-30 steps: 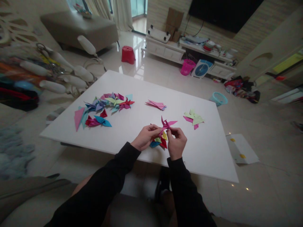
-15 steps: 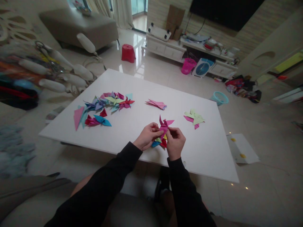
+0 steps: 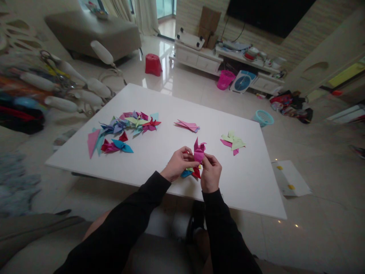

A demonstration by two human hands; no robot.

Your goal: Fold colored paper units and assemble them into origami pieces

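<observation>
A magenta origami crane (image 3: 199, 153) is held upright between my two hands, above the white table near its front edge. My left hand (image 3: 178, 164) pinches it from the left, the thumb across its lower part. From the right, the closed fingers of my right hand (image 3: 211, 173) grip its lower right edge. Partly hidden beneath the hands lies a small group of folded papers (image 3: 187, 173) in blue, red, yellow and green.
On the white table (image 3: 154, 167), a heap of colourful paper cranes (image 3: 137, 121) lies at left. A pink folded stack (image 3: 186, 125) rests mid-table, and pale green and pink pieces (image 3: 234, 141) lie at right. A blue basket (image 3: 264, 118) stands on the floor beyond.
The magenta crane has been turned in my fingers; its wing no longer spreads to the right and its flat face shows. Both hands stay nearly in place.
</observation>
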